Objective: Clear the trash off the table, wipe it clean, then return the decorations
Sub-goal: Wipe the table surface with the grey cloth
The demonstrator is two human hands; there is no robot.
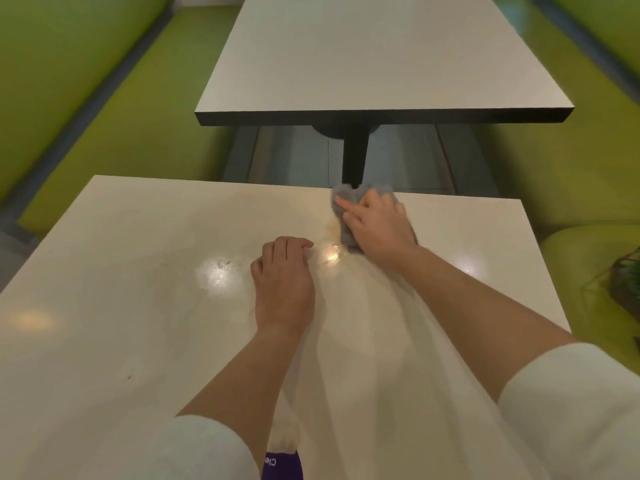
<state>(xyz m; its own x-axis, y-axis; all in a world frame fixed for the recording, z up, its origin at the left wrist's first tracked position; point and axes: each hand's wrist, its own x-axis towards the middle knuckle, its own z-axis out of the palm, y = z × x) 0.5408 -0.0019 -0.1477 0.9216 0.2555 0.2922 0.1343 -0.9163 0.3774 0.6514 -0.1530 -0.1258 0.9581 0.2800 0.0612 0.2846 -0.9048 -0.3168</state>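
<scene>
The cream table (pixel 138 323) fills the lower part of the head view, with damp, shiny patches near its middle. A yellowish stain (pixel 333 226) lies near the far edge. My right hand (pixel 377 225) presses a grey cloth (pixel 346 199) flat against the table at the far edge, right beside the stain, with the fingers spread over the cloth. My left hand (pixel 282 284) rests on the table near the middle, its fingers curled under and holding nothing.
A second white table (pixel 363 64) stands beyond a gap. Green bench seats (pixel 114 109) run along both sides. A dark wire planter with greenery (pixel 627 282) sits on the right seat. A purple-labelled item (pixel 282 465) shows at the bottom edge.
</scene>
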